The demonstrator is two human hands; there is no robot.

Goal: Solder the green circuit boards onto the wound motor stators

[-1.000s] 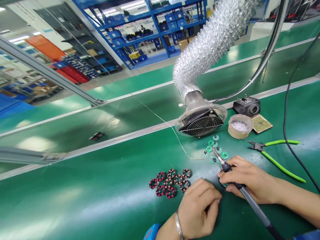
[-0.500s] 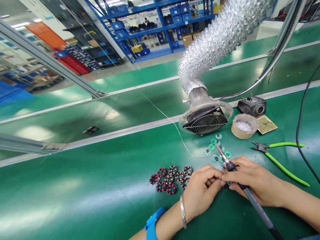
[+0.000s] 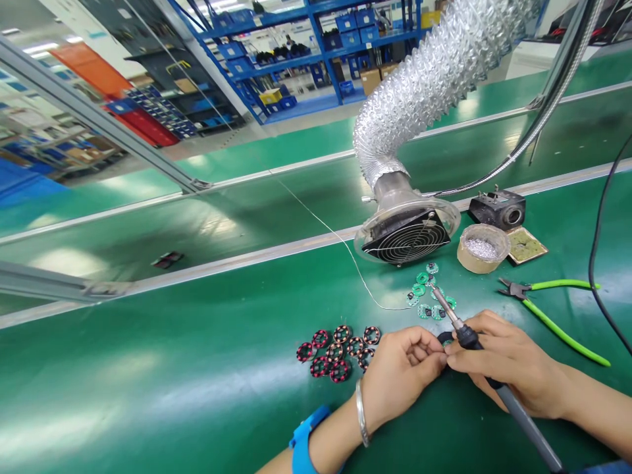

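Observation:
My left hand (image 3: 407,365) is closed, its thumb and fingers pinching the edge of a small dark ring with a bit of green (image 3: 445,338). Most of that ring is hidden by fingers. In my right hand (image 3: 516,362) lies a soldering iron (image 3: 524,421), its metal tip pointing up and away over small green circuit boards (image 3: 423,311). My right fingertips also meet the ring, close to my left thumb. Left of my hands, several wound ring coils (image 3: 336,353), black with red or copper windings, lie in a cluster on the green table (image 3: 207,395).
Behind the boards stands a fume extractor (image 3: 407,243) on a silver duct (image 3: 409,99). A round tub of metal bits (image 3: 481,250), a yellowish sponge tray (image 3: 527,246), a black iron holder (image 3: 498,209) and green-handled cutters (image 3: 557,316) sit right. Thin solder wire (image 3: 363,280) crosses the table.
The soldering iron and my right hand have shifted slightly right. More of the dark ring shows between my fingertips. A small dark item on the conveyor behind has moved left.

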